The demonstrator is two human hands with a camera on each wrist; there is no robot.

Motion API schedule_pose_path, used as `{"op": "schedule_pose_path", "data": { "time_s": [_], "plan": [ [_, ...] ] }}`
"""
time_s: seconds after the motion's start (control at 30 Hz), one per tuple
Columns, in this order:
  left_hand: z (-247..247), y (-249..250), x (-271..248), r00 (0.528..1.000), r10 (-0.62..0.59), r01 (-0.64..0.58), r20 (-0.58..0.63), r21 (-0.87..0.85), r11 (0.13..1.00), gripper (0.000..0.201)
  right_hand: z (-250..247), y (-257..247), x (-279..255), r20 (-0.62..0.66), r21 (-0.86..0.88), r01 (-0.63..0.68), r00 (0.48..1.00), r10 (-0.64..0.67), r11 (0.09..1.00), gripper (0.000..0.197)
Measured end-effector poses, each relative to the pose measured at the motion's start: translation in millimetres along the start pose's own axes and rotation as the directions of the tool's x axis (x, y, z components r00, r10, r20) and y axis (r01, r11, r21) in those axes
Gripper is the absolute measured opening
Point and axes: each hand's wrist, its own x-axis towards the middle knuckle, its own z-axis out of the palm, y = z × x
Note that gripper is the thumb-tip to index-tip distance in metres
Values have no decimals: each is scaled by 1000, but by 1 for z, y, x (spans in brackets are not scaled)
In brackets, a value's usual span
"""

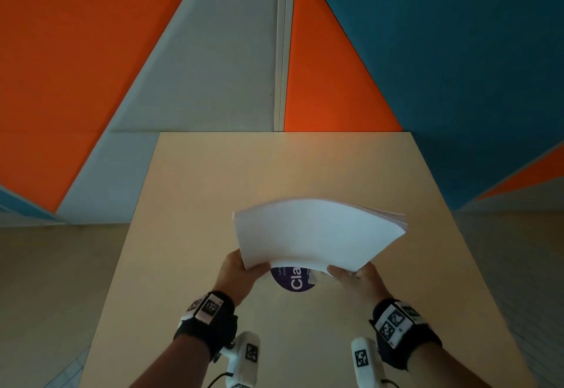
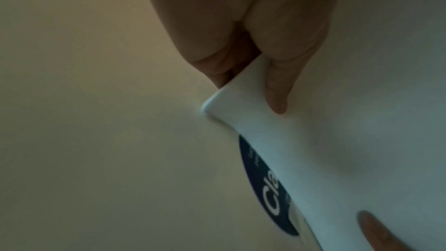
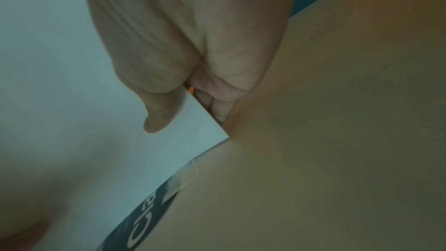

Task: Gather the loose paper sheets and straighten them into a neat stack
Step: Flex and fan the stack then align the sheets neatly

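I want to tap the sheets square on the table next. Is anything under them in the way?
Yes. A round purple sticker lies flat on the table under the near edge of the paper stack, which the left hand and right hand hold. Nothing else shows there.

Head view: high, looking forward-down over the desk (image 1: pixel 189 235). Wrist views: close along each thumb, sharing the paper stack (image 1: pixel 317 235) and purple sticker (image 1: pixel 293 280).

The paper stack (image 1: pixel 317 232) I hold is plain white. The table (image 1: pixel 213 204) is pale tan. The round sticker (image 1: pixel 293 280) is dark purple with white lettering. My wrist bands (image 1: pixel 210 323) are black with black-and-white square markers.
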Motion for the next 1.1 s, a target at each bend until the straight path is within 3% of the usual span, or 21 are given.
{"op": "schedule_pose_path", "data": {
  "time_s": [0.13,0.23,0.4,0.67,0.77,0.93,1.1],
  "plan": [
    [1,-6,0,1000,-13,13,-4,5,1000,31,-1,3,2,-13,-18,31,999,-32,999,21],
    [3,-13,2,999,13,-18,46,99,995,19,0,3,1,-3,-65,25,1000,-26,998,23],
    [0,-11,4,999,-3,-8,52,208,978,22,-2,3,9,-28,-126,-5,1000,2,992,9],
    [-16,22,-13,977,153,-180,148,192,965,25,-17,-30,-2,-34,-139,123,991,-129,983,16],
    [-16,30,-17,974,100,-120,203,86,989,25,-22,-33,-6,-15,-155,162,986,-166,975,18],
    [-4,5,-20,962,-134,126,236,48,991,28,-12,-12,-9,-2,-301,3,1000,-4,954,21],
    [-1,-11,-34,942,-179,145,285,137,980,22,-5,0,-24,-18,-368,-81,997,80,926,9]
  ]
}}
